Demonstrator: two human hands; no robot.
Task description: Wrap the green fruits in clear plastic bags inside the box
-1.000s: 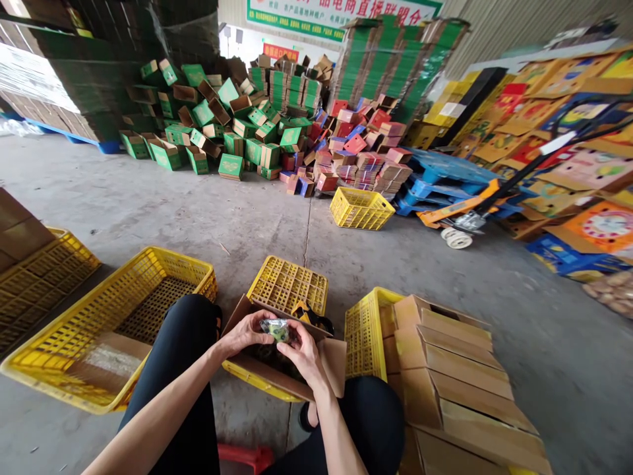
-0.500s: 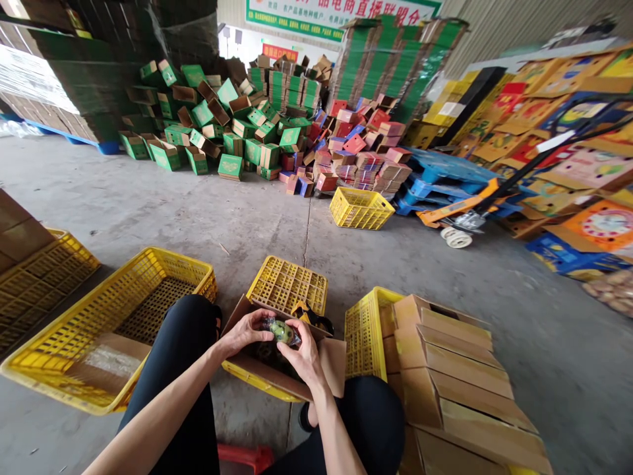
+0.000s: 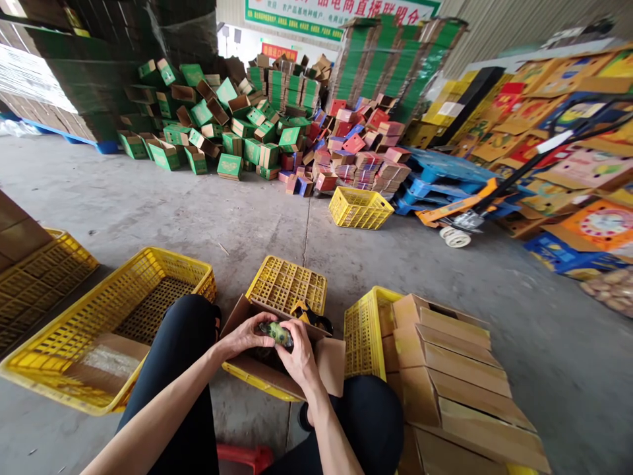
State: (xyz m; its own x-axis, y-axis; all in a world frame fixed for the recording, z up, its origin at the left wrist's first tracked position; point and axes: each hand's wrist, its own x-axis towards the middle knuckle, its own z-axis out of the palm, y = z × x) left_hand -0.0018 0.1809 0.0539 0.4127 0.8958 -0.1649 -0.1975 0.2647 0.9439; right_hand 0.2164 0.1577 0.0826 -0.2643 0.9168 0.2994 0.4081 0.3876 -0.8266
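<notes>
Both my hands meet over an open cardboard box (image 3: 327, 359) that rests on a yellow crate (image 3: 289, 285) between my knees. My left hand (image 3: 244, 336) and my right hand (image 3: 298, 356) are both closed round a small green fruit in clear plastic wrap (image 3: 277, 332). The left fingers pinch its left end and the right fingers cover its right side. Dark contents lie inside the box under my hands; I cannot make them out.
A large yellow crate (image 3: 148, 270) with cardboard in it stands to my left, another (image 3: 366, 330) beside stacked brown boxes (image 3: 455, 369) to my right. Further off lie a yellow crate (image 3: 360, 207), heaps of green and red cartons (image 3: 257, 132), blue pallets and a pallet jack (image 3: 459, 214).
The wrapped fruit has been turned in my hands and lowered slightly toward the box. My right hand has closed further over it.
</notes>
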